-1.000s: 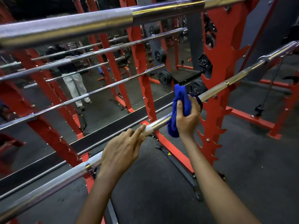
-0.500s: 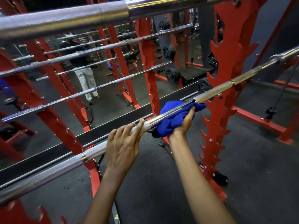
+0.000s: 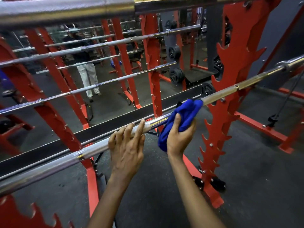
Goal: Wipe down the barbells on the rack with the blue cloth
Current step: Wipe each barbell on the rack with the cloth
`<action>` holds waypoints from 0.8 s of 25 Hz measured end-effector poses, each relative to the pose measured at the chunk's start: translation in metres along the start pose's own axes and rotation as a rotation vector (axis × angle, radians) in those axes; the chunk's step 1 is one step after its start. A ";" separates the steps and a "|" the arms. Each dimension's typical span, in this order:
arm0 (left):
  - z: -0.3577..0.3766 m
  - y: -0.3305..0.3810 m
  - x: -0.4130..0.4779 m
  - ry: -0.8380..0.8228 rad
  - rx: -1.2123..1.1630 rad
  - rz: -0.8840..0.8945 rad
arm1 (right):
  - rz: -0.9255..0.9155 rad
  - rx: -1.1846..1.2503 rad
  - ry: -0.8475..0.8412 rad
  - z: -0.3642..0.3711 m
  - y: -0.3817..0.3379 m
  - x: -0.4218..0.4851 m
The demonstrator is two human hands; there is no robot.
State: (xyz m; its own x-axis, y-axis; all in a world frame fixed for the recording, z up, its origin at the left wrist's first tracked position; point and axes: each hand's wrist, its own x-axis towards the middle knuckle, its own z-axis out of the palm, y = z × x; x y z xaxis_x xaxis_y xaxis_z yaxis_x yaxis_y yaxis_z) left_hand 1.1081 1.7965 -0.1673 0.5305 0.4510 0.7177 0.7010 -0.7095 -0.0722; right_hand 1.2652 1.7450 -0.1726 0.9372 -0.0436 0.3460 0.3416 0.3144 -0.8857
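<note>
A chrome barbell (image 3: 230,91) runs diagonally from lower left to upper right across the red rack (image 3: 220,129). My left hand (image 3: 126,145) rests over the bar's knurled part, fingers curled on top of it. Just to its right, my right hand (image 3: 179,137) grips the blue cloth (image 3: 185,112), which is wrapped around the bar and hides that stretch of it. A second, thicker barbell (image 3: 82,9) crosses the top of the view, close to the camera.
A mirror behind the rack reflects more bars (image 3: 115,43), red uprights and a standing person (image 3: 85,68). Black weight plates (image 3: 176,75) hang at the back. Toothed red rack posts (image 3: 92,183) stand beside both arms on dark rubber flooring (image 3: 255,178).
My right hand has slid the cloth along the bar, first toward my left hand, then slightly back right. The left hand kept its place on the bar. The view shifted a little.
</note>
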 end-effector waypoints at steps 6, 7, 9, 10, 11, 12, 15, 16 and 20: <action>0.001 0.005 -0.001 -0.053 -0.002 -0.030 | -0.589 -0.493 -0.313 -0.008 0.011 0.074; 0.000 0.005 -0.001 -0.061 -0.002 -0.028 | -0.565 -0.539 -0.294 -0.010 0.009 0.097; -0.004 0.004 0.000 -0.089 -0.002 -0.014 | -0.518 -0.590 -0.255 -0.013 0.004 0.121; -0.006 0.002 0.004 -0.119 -0.008 0.006 | -0.542 -0.627 -0.261 -0.012 0.000 0.118; -0.008 0.001 0.011 -0.153 -0.027 0.035 | -0.600 -0.656 -0.305 -0.010 -0.003 0.108; -0.010 0.000 0.021 -0.197 -0.050 0.064 | -0.677 -0.643 -0.383 -0.008 -0.003 0.094; -0.015 -0.005 0.056 -0.430 -0.096 0.158 | -0.775 -0.521 -0.511 -0.010 0.005 0.085; -0.015 -0.007 0.064 -0.493 -0.114 0.173 | -0.737 -0.495 -0.459 -0.012 0.008 0.094; -0.016 -0.009 0.061 -0.393 -0.106 0.212 | -0.474 -0.433 -0.129 -0.008 0.013 0.096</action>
State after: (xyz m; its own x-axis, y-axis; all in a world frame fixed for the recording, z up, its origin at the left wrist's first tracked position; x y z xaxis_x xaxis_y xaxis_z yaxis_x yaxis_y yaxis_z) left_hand 1.1264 1.8219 -0.1115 0.8121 0.4462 0.3760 0.5155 -0.8506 -0.1039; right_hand 1.3598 1.7372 -0.1531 0.6717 0.0390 0.7398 0.7381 -0.1221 -0.6636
